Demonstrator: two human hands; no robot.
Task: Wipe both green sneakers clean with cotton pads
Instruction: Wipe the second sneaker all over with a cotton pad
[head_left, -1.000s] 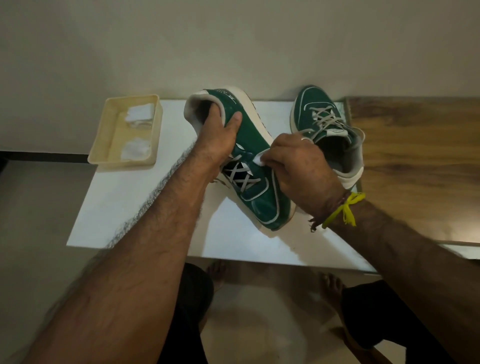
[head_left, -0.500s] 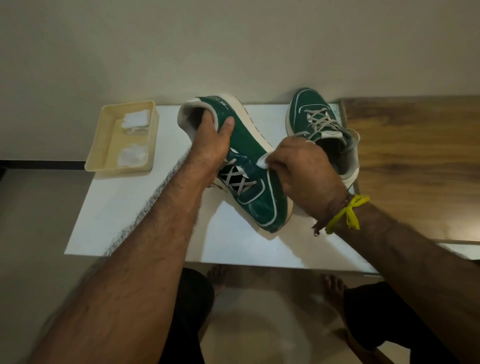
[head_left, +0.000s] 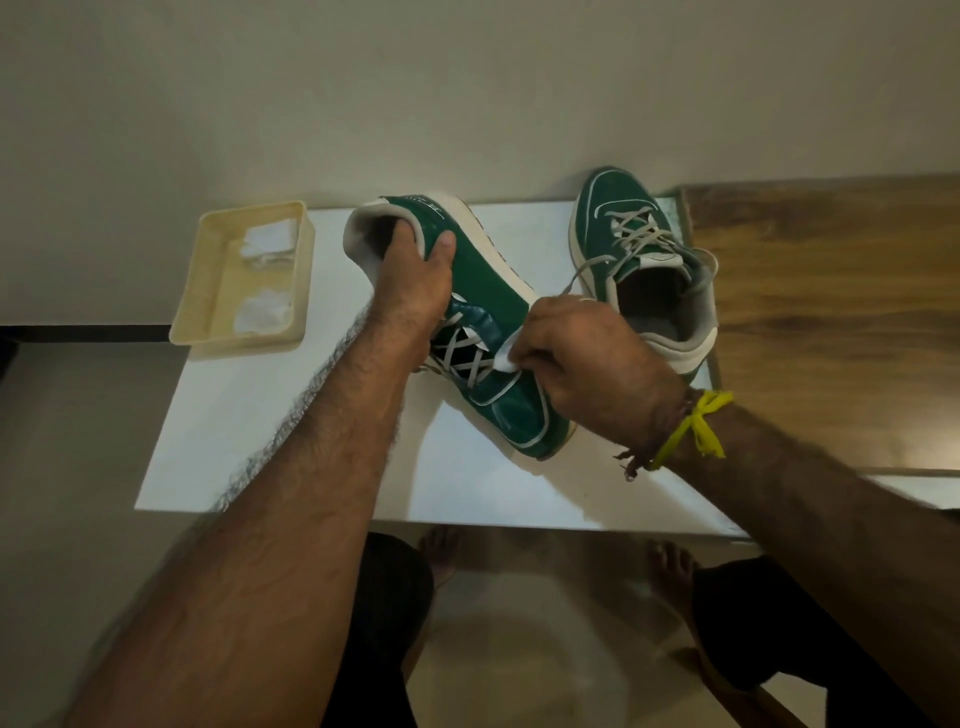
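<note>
A green sneaker (head_left: 488, 291) with white sole and grey laces lies tilted on its side on the white table (head_left: 291, 431), toe toward me. My left hand (head_left: 415, 275) grips its heel collar, fingers inside the opening and thumb on the green side. My right hand (head_left: 587, 358) pinches a white cotton pad (head_left: 506, 356) and presses it against the sneaker beside the laces. The second green sneaker (head_left: 623, 223) stands upright at the back right of the table, toe pointing away, just behind my right hand.
A cream plastic tray (head_left: 208, 291) at the table's back left holds white cotton pads (head_left: 262, 312). A wooden surface (head_left: 841, 312) adjoins the table on the right. A pale wall runs behind. My knees and bare feet show below the table's near edge.
My right hand has slid the cotton pad a short way down the sneaker's side toward the toe. My left hand keeps its grip on the heel.
</note>
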